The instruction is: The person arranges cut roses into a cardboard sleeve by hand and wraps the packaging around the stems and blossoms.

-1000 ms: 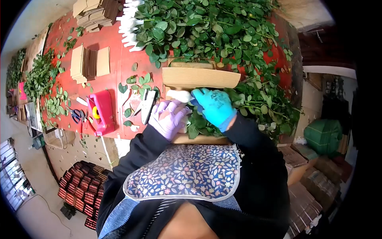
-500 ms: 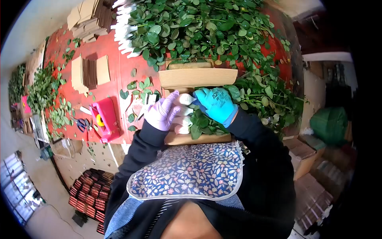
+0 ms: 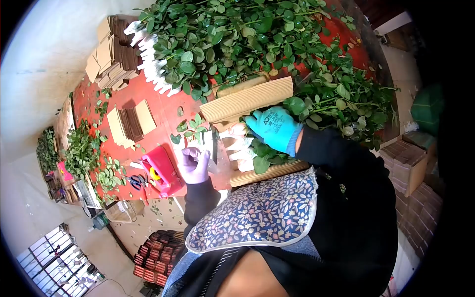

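Note:
In its blue glove, my right hand (image 3: 273, 129) is closed round a rose just below its pale pinkish head (image 3: 238, 129). Below it, several flower heads in white net sleeves (image 3: 242, 154) lie in a row on corrugated cardboard (image 3: 267, 173), with green leaves (image 3: 269, 157) beside them. My left hand (image 3: 195, 167), in a purple glove, is apart from the flowers to the left. Its fingers curl toward the thumb over some whitish material; what they pinch, if anything, is too small to make out. Clear plastic (image 3: 222, 163) lies just right of that hand.
A pink holder (image 3: 166, 171) and scissors (image 3: 136, 182) lie to the left on the red table (image 3: 168, 111). Folded cardboard pieces (image 3: 131, 123) stand behind. Leafy stems (image 3: 232, 42) with white-sleeved heads (image 3: 153, 62) fill the back; more stems (image 3: 346, 99) are at right.
My left hand has moved from the net-sleeved flower heads to the left. My right hand stays by the top of the row, now with an uncovered rose head at its fingertips. The view has tilted.

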A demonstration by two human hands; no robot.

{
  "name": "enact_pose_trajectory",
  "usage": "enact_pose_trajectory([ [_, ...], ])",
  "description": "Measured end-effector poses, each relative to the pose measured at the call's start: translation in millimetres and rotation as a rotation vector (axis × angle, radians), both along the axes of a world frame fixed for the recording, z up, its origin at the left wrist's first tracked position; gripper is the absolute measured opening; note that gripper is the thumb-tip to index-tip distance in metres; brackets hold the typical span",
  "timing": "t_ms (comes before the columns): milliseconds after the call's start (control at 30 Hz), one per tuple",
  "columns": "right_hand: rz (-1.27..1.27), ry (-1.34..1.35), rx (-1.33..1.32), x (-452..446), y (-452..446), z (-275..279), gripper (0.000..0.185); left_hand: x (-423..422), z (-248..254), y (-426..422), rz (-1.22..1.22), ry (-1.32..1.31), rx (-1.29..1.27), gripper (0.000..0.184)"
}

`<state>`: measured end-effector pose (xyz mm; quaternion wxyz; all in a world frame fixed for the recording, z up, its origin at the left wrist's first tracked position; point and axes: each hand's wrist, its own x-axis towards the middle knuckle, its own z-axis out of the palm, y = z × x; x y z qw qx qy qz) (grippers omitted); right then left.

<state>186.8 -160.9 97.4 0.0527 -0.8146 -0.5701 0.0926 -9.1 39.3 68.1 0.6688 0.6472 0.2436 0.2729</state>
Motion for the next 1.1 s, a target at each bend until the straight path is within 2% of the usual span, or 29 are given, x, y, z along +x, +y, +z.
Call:
enact_pose_trajectory([
  [33, -0.009, 0.029, -0.036, 0, 2, -2, 0.034, 3, -1, -9, 0.02, -0.005, -0.287, 0.028],
  [167, 0.011, 0.093, 0.068, 9, 3, 5, 0.034, 10, -8, -11, -0.21, 0.11, -0.573, 0.049],
  [200, 0.012, 0.102, 0.064, 8, 2, 6, 0.034, 10, -14, -10, -0.275, 0.167, -0.603, 0.045],
  [300, 0.025, 0.129, 0.124, 7, -2, 11, 0.036, 31, -18, -33, -0.27, -0.046, -0.499, 0.03],
  [400, 0.004, 0.146, 0.029, 4, 3, 10, 0.038, 38, -8, -44, -0.164, -0.015, -0.533, 0.022],
  [467, -0.001, 0.158, 0.048, 7, 1, 3, 0.04, 33, -10, -44, -0.089, 0.022, -0.445, 0.015],
  [533, 0.017, 0.12, 0.231, 8, 2, -1, 0.023, 31, -15, -43, 0.031, -0.015, -0.348, 0.01],
  [600, -0.012, 0.13, 0.194, 8, 2, -2, 0.022, 26, -8, -37, 0.15, 0.058, -0.299, 0.007],
  [667, -0.004, 0.149, 0.21, 11, 1, -5, 0.028, 18, -10, -6, 0.43, 0.118, -0.338, 0.009],
  [700, -0.006, 0.156, 0.216, 11, -1, -1, 0.029, 13, 1, 6, 0.327, 0.066, -0.404, 0.011],
  [733, 0.003, 0.161, 0.212, 12, -1, -4, 0.029, 16, 5, 0, 0.416, 0.111, -0.406, 0.01],
  [800, -0.044, 0.37, 0.379, 13, 1, -6, 0.035, 5, -19, 6, 0.22, 0.022, -0.544, 0.014],
  [833, -0.01, 0.531, 0.365, 17, -7, 4, 0.032, -10, -37, 13, -0.02, -0.051, -0.432, 0.016],
  [867, -0.002, 0.537, 0.358, 19, -10, 11, 0.032, -9, -35, 7, -0.113, -0.015, -0.38, 0.017],
  [933, 0.186, 0.313, 0.31, 20, -17, 19, 0.03, -6, -30, -4, -0.287, 0.143, -0.207, 0.018],
  [967, 0.184, 0.286, 0.233, 16, -15, 20, 0.027, 0, -20, -11, -0.373, 0.26, -0.08, 0.018],
  [1000, 0.186, 0.288, 0.225, 11, -13, 17, 0.027, 13, -12, -28, -0.369, 0.167, -0.113, 0.018],
  [1067, 0.203, 0.037, 0.115, 1, -8, 7, 0.024, 18, -8, -27, -0.464, 0.271, 0.321, 0.02],
  [1100, 0.205, -0.043, 0.112, -3, -6, 2, 0.023, 19, -8, -25, -0.472, 0.269, 0.327, 0.02],
])
